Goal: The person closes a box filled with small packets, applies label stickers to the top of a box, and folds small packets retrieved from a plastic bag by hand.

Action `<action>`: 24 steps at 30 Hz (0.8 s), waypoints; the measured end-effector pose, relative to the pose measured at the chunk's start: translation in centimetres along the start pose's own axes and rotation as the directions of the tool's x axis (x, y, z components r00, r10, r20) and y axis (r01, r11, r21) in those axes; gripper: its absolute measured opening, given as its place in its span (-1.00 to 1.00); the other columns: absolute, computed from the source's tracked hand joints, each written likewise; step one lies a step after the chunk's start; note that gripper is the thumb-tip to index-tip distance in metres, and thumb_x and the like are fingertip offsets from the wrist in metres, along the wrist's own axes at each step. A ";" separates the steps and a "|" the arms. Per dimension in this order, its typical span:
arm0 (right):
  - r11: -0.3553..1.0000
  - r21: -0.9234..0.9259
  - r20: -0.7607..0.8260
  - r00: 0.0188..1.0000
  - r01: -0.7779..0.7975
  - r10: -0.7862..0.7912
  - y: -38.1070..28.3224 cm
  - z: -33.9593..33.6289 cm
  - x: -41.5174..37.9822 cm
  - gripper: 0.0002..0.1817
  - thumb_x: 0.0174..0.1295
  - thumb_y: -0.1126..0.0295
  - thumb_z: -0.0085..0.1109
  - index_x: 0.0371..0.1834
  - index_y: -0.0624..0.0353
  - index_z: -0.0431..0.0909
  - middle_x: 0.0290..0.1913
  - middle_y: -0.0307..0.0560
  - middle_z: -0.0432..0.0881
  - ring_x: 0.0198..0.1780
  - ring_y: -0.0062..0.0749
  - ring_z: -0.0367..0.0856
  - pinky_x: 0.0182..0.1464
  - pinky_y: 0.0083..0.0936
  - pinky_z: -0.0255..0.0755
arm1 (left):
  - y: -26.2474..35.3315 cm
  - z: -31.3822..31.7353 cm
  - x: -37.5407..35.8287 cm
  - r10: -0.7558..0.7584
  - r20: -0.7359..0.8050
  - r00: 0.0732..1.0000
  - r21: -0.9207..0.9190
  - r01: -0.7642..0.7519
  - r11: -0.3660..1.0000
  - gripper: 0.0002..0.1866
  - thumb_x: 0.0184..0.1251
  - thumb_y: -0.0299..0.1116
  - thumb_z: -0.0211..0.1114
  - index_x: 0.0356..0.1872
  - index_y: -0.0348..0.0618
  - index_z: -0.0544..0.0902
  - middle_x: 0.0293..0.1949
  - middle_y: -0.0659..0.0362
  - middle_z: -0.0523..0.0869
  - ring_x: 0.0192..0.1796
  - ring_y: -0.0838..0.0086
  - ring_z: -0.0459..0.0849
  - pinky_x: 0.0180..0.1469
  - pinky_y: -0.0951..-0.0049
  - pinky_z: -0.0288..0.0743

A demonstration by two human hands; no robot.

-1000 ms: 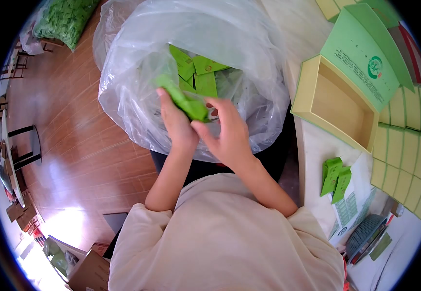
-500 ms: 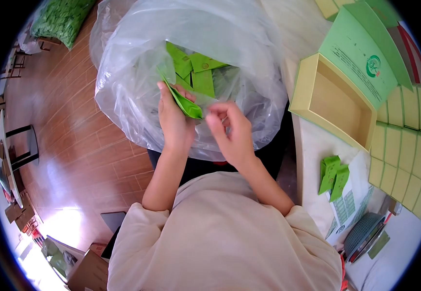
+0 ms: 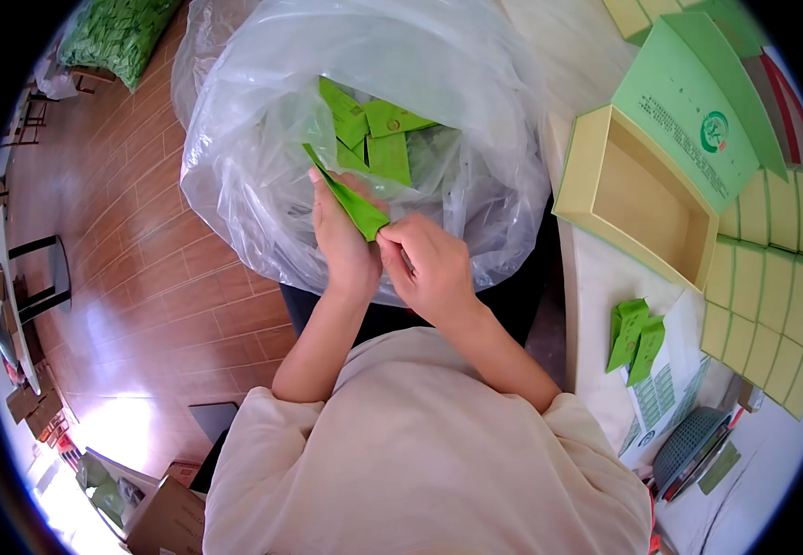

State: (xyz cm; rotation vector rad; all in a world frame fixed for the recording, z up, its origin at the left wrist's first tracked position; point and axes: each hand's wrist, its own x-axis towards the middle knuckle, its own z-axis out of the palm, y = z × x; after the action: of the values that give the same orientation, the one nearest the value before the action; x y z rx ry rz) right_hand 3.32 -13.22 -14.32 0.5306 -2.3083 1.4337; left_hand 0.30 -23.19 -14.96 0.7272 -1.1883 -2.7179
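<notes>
A: Where is the green packet (image 3: 350, 199) right now?

B: Just at the mouth of the big clear plastic bag (image 3: 263, 157), above the person's lap. The left hand (image 3: 344, 242) has it pinched along its near edge, and the right hand (image 3: 429, 264) is closed on its near corner, fingertips meeting the left thumb there.

A: So both hands are holding it?

B: Yes, both are curled tight on that one packet, neither spread wide.

A: How would it handle?

B: I'd judge it light and thin, a flat foil-like sachet that flexes but keeps a crease. Probably a bit slick, so a pinch at the sealed edge or corner looks surest.

A: What else is about?

B: More green packets (image 3: 378, 139) lie loose deep in the bag. To the right, on the desk (image 3: 595, 305), an open yellow box (image 3: 637, 194) stands empty with its green lid (image 3: 688, 102) behind it, and two packets (image 3: 637, 338) lie nearer.
</notes>
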 end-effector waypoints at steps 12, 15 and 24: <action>0.977 -0.150 -0.001 0.988 0.154 -0.156 0.2 0.1 0.2 -0.68 -0.12 0.42 0.46 -0.26 0.14 0.57 -0.26 -0.14 0.53 -0.48 -0.38 0.45 -0.52 -0.57 0.36 | 0.5 -0.7 0.3 -0.249 0.029 0.968 -0.023 0.250 0.968 -0.73 0.50 -0.15 -0.05 -0.42 -0.01 0.33 -0.49 0.35 0.29 -0.46 0.63 0.23 -0.48 0.63 0.18; 0.969 -0.115 0.018 0.976 0.219 -0.218 0.2 -0.5 0.1 -0.70 -0.13 0.44 0.46 -0.34 0.17 0.54 -0.33 -0.15 0.51 -0.49 -0.37 0.43 -0.53 -0.56 0.34 | 0.0 -1.3 0.6 -0.336 -0.005 0.942 -0.041 0.336 0.941 -0.74 0.49 -0.15 -0.04 -0.41 0.01 0.35 -0.49 0.37 0.29 -0.46 0.64 0.22 -0.48 0.62 0.16; 0.950 0.072 0.072 0.952 -0.303 0.298 -1.2 -1.4 0.0 -0.70 0.02 0.30 0.39 -0.32 0.19 0.48 -0.37 -0.09 0.49 -0.44 -0.27 0.49 -0.44 -0.46 0.38 | 0.1 -2.1 1.4 -0.079 0.093 0.993 -0.131 0.091 0.987 -0.62 0.52 -0.05 -0.11 -0.50 -0.02 0.37 -0.56 0.32 0.36 -0.53 0.61 0.31 -0.48 0.57 0.23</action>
State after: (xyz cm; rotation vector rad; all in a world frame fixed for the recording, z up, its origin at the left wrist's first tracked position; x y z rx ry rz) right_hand 4.06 -12.44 -12.87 0.2534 -2.4681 1.6777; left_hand -0.05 -25.05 -16.64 0.6629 -0.9979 -2.8937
